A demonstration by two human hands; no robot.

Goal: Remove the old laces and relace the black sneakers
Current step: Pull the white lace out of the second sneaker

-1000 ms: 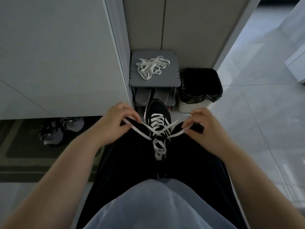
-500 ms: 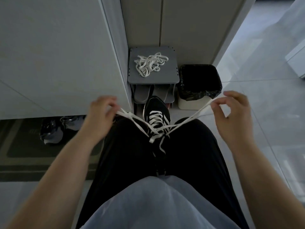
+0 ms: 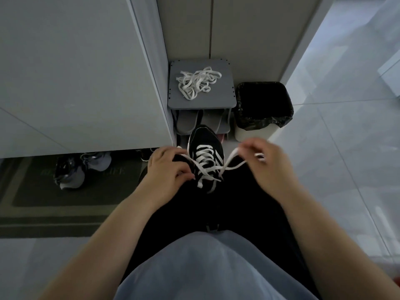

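A black sneaker [image 3: 205, 139] with white stripes sits between my knees, toe pointing away, threaded with a white lace [image 3: 205, 158]. My left hand [image 3: 168, 169] rests at the sneaker's left side, fingers curled on the left lace end near the tongue. My right hand [image 3: 266, 163] is raised to the right and pinches the right lace end, which runs slack in a loop down to the eyelets. A tangle of old white laces [image 3: 198, 81] lies on the grey stool [image 3: 225, 98].
A black-lined bin [image 3: 264, 105] stands right of the stool. Grey slippers [image 3: 187, 122] sit under the stool. Another pair of dark shoes [image 3: 73, 169] rests on a mat [image 3: 65, 202] at left, beneath a white cabinet [image 3: 75, 72]. Pale floor tiles [image 3: 346, 148] spread to the right.
Both hands had pulled the lace ends wide apart; now they have come back in toward the sneaker, and the lace ends hang slacker.
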